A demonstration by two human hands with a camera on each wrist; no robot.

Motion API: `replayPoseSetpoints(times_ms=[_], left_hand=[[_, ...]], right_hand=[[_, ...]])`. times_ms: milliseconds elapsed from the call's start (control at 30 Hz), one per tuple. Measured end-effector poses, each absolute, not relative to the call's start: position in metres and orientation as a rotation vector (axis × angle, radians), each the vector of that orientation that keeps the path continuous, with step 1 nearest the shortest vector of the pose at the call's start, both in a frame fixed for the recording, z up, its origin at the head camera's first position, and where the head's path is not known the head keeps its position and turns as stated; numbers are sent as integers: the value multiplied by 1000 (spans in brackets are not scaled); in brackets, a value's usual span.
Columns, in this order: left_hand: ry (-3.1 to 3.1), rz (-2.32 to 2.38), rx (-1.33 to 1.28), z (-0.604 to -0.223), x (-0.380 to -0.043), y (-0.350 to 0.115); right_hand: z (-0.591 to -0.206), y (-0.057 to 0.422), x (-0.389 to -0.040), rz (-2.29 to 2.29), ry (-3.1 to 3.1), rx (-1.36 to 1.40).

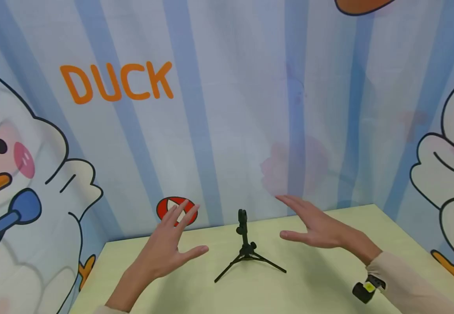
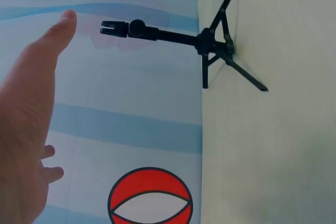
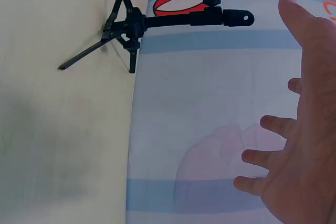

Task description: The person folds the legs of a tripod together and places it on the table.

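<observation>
A small black tripod stand (image 1: pixel 245 248) stands upright on the pale table (image 1: pixel 313 279), its legs spread and a forked clip at the top of its short post. To its left, my left hand (image 1: pixel 168 246) hovers over the table with fingers extended and thumb pointing toward the stand. On the other side my right hand (image 1: pixel 319 226) is held in the air, fingers straight, thumb apart. Neither hand touches the stand. The left wrist view shows the tripod (image 2: pixel 207 40) sideways beyond the thumb; the right wrist view shows its side knob and the hole in its top piece.
A curtain (image 1: pixel 235 109) with blue stripes, cartoon ducks and orange DUCK lettering hangs behind the table and along both sides. A red and white ball is printed low on it. A black wrist camera mount (image 1: pixel 368 290) sits on the right sleeve.
</observation>
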State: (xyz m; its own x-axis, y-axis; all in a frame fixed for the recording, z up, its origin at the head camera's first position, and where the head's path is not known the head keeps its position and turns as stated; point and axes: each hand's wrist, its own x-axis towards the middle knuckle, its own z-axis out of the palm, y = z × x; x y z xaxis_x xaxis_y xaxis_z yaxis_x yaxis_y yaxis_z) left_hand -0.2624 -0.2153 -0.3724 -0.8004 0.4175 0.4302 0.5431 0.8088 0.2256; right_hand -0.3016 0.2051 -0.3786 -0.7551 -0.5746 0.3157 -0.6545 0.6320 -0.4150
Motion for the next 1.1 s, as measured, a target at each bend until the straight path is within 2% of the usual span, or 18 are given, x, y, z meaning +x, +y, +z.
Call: replayPoseSetpoints(times_ms=[633, 1100], left_hand=[[-2354, -1067, -788, -401, -281, -161], [-2246, -1191, -878, -425, -297, -129]], right_hand=[[-436, 169, -313, 1285, -2703, 968], [-478, 154, -319, 1464, -2680, 989]])
